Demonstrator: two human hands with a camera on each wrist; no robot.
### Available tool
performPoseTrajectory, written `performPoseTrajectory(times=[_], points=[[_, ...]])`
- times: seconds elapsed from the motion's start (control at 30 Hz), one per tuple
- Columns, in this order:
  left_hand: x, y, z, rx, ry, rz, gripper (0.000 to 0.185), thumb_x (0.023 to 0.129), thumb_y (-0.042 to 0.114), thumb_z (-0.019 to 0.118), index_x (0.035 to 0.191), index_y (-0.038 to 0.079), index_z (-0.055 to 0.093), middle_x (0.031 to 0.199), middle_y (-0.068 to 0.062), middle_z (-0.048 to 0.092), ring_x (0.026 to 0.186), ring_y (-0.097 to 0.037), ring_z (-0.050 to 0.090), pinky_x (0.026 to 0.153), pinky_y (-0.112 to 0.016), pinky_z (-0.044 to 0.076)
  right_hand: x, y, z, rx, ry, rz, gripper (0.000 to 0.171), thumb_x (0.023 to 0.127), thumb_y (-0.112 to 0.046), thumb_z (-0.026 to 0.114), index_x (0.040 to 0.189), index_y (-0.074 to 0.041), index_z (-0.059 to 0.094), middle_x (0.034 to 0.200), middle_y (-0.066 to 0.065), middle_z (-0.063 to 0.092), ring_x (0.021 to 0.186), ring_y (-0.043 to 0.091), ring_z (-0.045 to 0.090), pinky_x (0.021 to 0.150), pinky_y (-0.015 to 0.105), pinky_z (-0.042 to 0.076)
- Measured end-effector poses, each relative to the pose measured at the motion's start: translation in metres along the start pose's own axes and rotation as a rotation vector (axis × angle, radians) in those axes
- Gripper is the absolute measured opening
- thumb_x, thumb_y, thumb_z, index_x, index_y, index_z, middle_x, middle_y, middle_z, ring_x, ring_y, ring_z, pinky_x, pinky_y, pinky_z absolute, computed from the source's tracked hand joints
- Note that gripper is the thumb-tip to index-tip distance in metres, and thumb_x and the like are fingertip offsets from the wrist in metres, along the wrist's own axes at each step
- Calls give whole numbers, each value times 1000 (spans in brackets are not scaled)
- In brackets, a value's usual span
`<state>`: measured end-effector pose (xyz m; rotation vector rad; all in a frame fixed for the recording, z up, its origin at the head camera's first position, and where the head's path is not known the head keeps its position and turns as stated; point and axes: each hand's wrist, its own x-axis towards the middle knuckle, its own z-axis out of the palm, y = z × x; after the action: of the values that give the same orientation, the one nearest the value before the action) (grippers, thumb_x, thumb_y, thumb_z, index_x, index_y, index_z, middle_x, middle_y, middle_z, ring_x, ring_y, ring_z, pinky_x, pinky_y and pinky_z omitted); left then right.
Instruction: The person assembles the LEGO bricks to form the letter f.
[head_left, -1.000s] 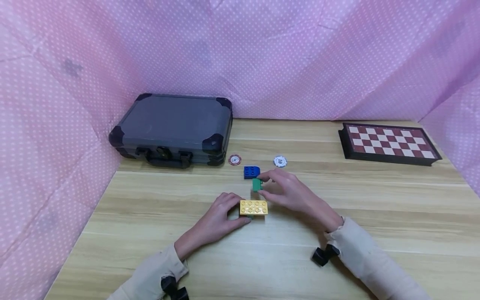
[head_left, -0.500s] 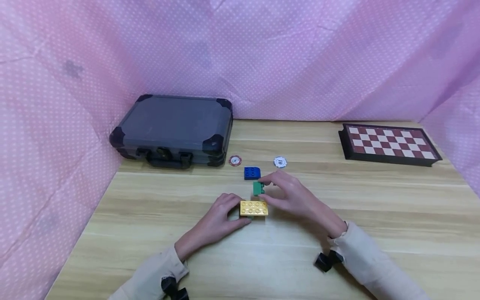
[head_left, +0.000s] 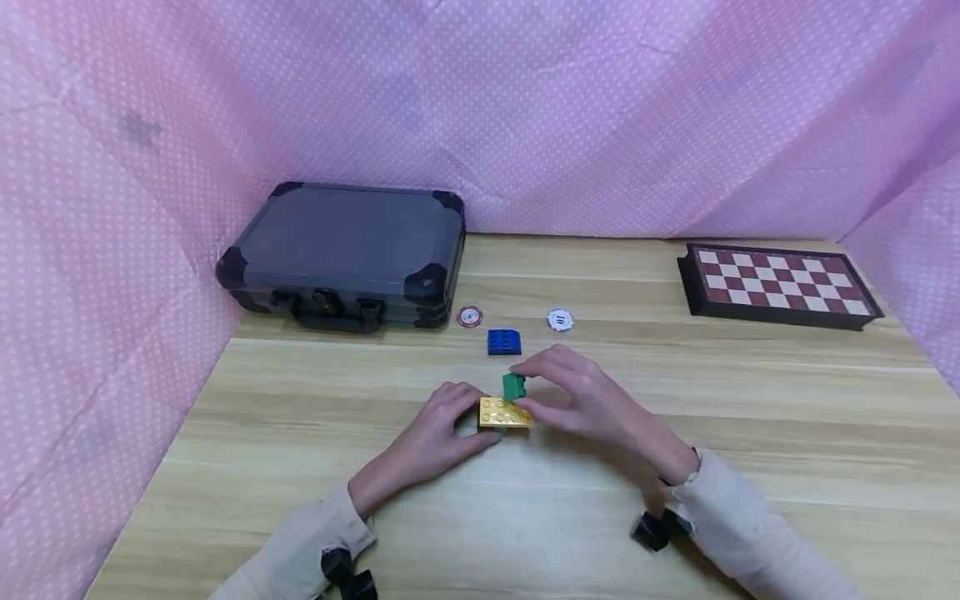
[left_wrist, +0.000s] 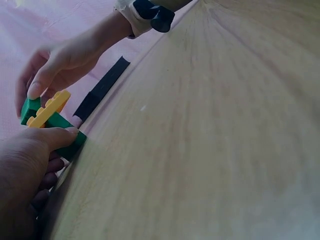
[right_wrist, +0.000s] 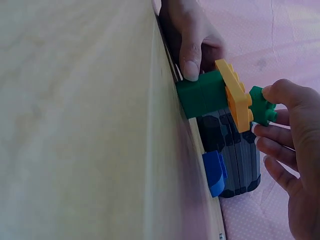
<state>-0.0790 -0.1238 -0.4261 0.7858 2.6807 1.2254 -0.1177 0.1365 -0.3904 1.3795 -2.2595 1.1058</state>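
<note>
My left hand (head_left: 435, 433) grips a stack of green building blocks (right_wrist: 201, 95) standing on the table, with a wider yellow brick (head_left: 493, 412) on top. In the head view most of the green stack is hidden under the yellow brick. Between thumb and fingertips, my right hand (head_left: 588, 396) pinches a small green brick (head_left: 512, 386) right over the yellow brick's far side. The small brick is tilted, its studs facing right; in the right wrist view it appears against the yellow studs, though firm seating cannot be told. Beyond the hands lies a blue brick (head_left: 504, 342).
A grey case (head_left: 345, 246) with black corners sits at the back left. Two poker chips, one red (head_left: 470, 317) and one white (head_left: 560, 320), lie behind the blue brick. At the back right is a checkered game board (head_left: 780, 286). A pink dotted cloth (head_left: 562, 125) hangs behind the table.
My right hand has brought the small green brick nearer to me, from beside the blue brick to over the yellow one, and tilted it. My left hand keeps its hold in place.
</note>
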Motion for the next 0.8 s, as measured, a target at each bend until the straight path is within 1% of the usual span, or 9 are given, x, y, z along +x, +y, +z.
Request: performPoseTrajectory(times=[0.2,0.3,0.43,0.53,0.67,0.8], points=[[-1,-1,0,-3,-2,2,36,90,30,83,121,15,70,119,6,64,111,-12,53,94,-40,50,-1,-4,6,1,-5,-46,33,90,-17,79,120,-5,72,114,4,72,104,19,66,90,36,56],[-1,-1,0,-2,-2,6,37,90,30,83,121,15,70,119,6,64,111,-13,53,95,-41,50,-1,-7,7,6,-15,-39,33,91,-17,79,121,-6,72,113,3,71,103,17,65,89,35,57],[0,-2,-1,0,3,21,36,91,29,83,121,15,70,118,6,64,110,-13,53,94,-41,49,0,-8,8,4,-35,-9,32,93,-22,78,121,-7,72,115,1,71,106,16,63,90,35,56],[1,-2,-2,-4,1,28,36,91,28,82,122,15,70,118,6,64,110,-14,53,94,-41,49,1,-9,9,-4,-48,-11,33,93,-22,79,121,-6,72,115,1,70,106,16,63,91,36,55],[1,-3,-2,-8,-8,22,37,92,28,82,124,15,69,119,5,64,111,-13,52,95,-42,49,2,-9,10,-11,-57,-16,34,92,-21,79,120,-4,72,115,1,69,106,17,62,90,36,55],[1,-3,-1,-7,-8,21,38,91,26,83,124,15,69,119,5,64,111,-14,52,95,-42,49,1,-9,11,-6,-63,0,34,93,-22,78,121,-4,72,116,2,69,107,17,61,89,36,55]])
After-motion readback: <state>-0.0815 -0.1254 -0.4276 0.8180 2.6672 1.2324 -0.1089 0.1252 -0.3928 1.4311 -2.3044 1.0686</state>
